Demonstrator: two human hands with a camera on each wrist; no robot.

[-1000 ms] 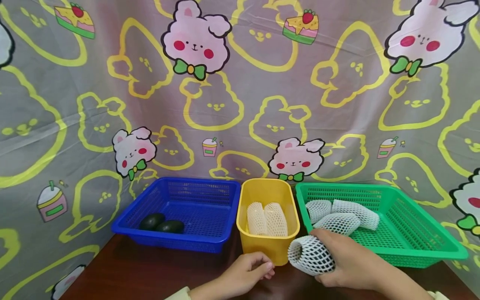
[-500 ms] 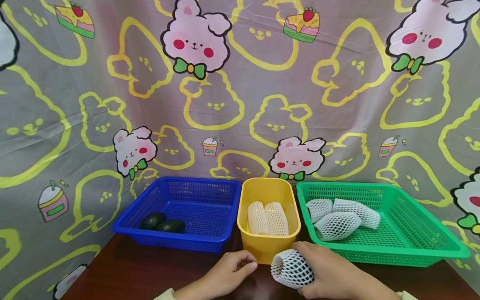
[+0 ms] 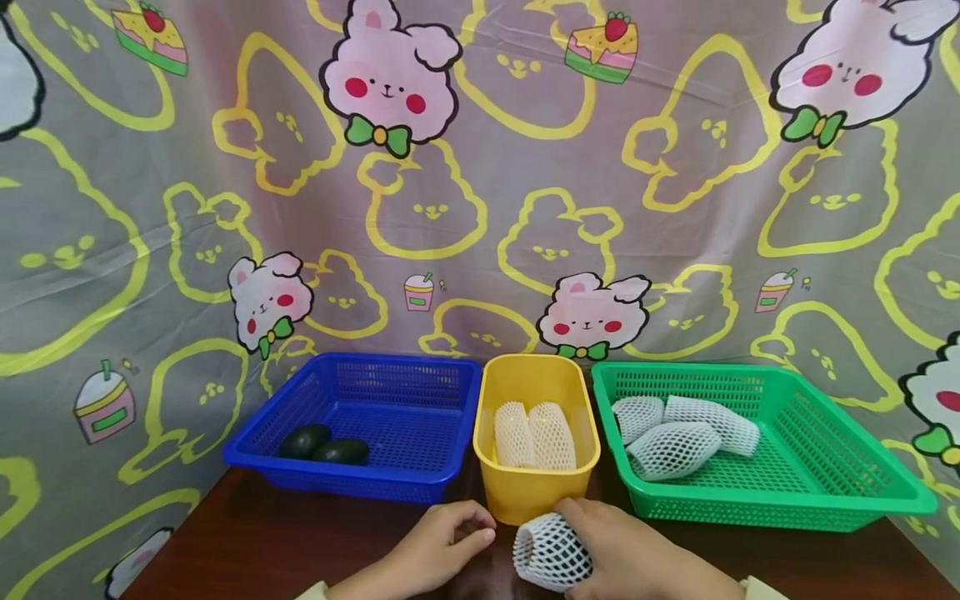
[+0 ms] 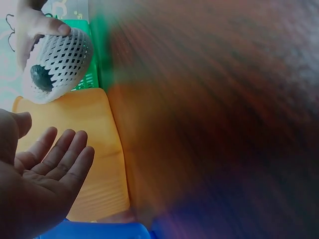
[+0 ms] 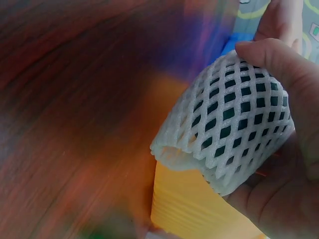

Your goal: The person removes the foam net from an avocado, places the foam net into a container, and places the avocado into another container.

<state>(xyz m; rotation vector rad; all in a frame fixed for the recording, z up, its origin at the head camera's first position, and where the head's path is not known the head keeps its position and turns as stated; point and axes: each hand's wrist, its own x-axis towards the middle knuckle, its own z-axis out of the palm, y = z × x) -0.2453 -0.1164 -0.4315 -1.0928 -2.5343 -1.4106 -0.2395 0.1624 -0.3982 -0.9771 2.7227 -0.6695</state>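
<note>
In front of the yellow bin [image 3: 534, 493], my right hand [image 3: 626, 550] grips a white foam net sleeve [image 3: 551, 552] with a dark green avocado [image 4: 41, 77] inside. The right wrist view shows its thumb on top and the sleeve's loose end jutting past the fruit. My left hand [image 3: 427, 550] is just left of the sleeve, fingers loosely bent, palm toward it and holding nothing. Two dark avocados [image 3: 341, 452] lie in the blue basket [image 3: 345, 482]. Cream net sleeves [image 3: 551, 437] lie inside the bin, and several white-netted fruits [image 3: 675, 450] are in the green basket [image 3: 780, 507].
Blue basket, yellow bin and green basket stand side by side along the back of the dark wooden table [image 3: 225, 533]. Behind them hangs a cartoon-printed curtain [image 3: 450, 200].
My right hand has carried the netted avocado left and down, from beside the green basket to the front of the yellow bin. My left hand has drawn a little left and its fingers have loosened.
</note>
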